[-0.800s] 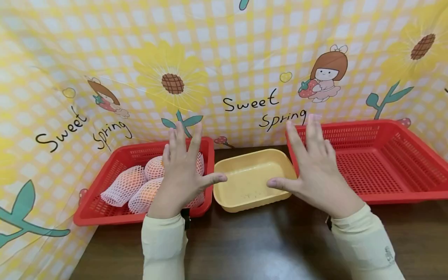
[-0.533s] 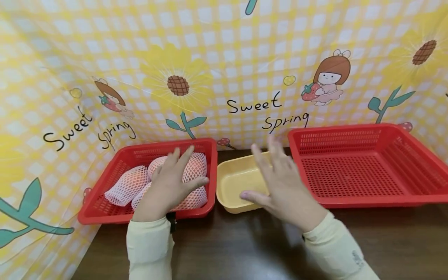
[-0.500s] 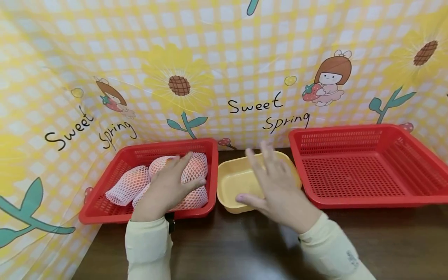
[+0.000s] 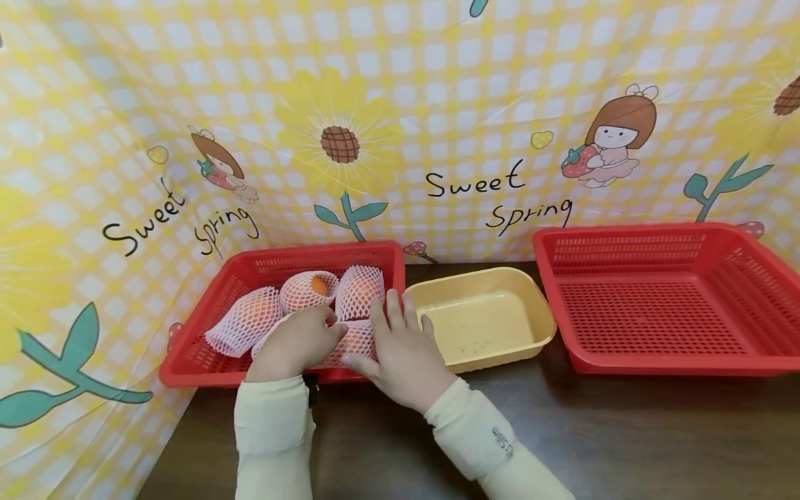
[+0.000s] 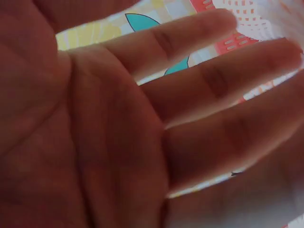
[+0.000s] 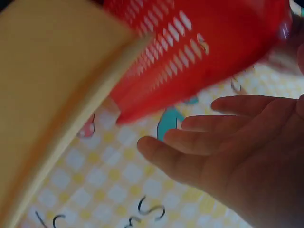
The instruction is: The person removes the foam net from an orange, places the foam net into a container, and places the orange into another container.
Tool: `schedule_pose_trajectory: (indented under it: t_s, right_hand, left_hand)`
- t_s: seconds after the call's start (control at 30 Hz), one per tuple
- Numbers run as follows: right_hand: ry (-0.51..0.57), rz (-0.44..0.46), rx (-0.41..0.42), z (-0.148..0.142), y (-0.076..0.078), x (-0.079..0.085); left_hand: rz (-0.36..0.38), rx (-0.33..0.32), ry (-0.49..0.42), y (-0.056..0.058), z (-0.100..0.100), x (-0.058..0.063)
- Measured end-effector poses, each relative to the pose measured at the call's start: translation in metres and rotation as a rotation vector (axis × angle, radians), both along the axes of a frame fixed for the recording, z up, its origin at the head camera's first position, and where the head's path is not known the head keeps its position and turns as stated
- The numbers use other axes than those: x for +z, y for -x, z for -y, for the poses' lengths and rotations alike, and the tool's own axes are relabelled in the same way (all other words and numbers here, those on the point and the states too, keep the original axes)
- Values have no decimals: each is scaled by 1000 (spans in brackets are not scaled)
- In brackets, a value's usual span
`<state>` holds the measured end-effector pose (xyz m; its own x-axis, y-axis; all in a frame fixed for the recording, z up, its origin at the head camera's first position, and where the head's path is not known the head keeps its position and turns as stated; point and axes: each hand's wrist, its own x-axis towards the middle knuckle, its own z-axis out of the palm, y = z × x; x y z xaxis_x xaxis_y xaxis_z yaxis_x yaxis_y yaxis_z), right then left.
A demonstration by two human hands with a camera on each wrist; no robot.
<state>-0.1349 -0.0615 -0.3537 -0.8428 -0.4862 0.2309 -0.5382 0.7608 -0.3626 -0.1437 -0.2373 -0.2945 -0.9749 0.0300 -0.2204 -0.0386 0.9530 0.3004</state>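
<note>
Several round orange-coloured fruits in white foam nets lie in the left red basket [image 4: 250, 378]. My left hand [image 4: 298, 340] reaches down over the front fruits. In the left wrist view its fingers [image 5: 190, 92] look nearly straight, with a netted fruit [image 5: 256, 19] near their tips. Whether they touch it I cannot tell. My right hand [image 4: 409, 361] is spread over the basket's right side. Beside its thumb lies the front right netted fruit [image 4: 355, 340]; contact is unclear. In the right wrist view the fingers of that hand [image 6: 228, 147] are extended and grip nothing.
A shallow yellow tray [image 4: 478, 316] sits between the two baskets. At the right is a larger red basket [image 4: 656, 312] with perforated walls. Both baskets and the tray stand on a dark wooden table [image 4: 612, 430]. Behind them hangs a yellow checked cloth [image 4: 437, 104].
My right hand has swept left from over the yellow tray's right end to the left basket. My left hand has lowered among the fruits. The head view has shifted slightly.
</note>
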Motion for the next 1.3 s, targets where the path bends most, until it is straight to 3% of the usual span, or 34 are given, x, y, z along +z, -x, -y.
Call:
schedule_pose_trajectory:
  t_s: [0.2, 0.43, 0.8, 1.0, 1.3]
  right_hand:
    - [-18, -43, -30, 12, -5, -14]
    - [-35, 59, -79, 5, -1, -16]
    - [-47, 71, -96, -1, 2, -14]
    - [-52, 85, -97, -7, 6, -13]
    - [-40, 79, -87, -9, 6, -15]
  left_hand:
    - [-18, -10, 6, -1, -2, 1]
    - [-2, 17, -20, -3, -13, 0]
    - [51, 42, 22, -3, -23, -9]
    - [53, 32, 9, 1, -21, -23]
    - [17, 23, 28, 19, -15, -50]
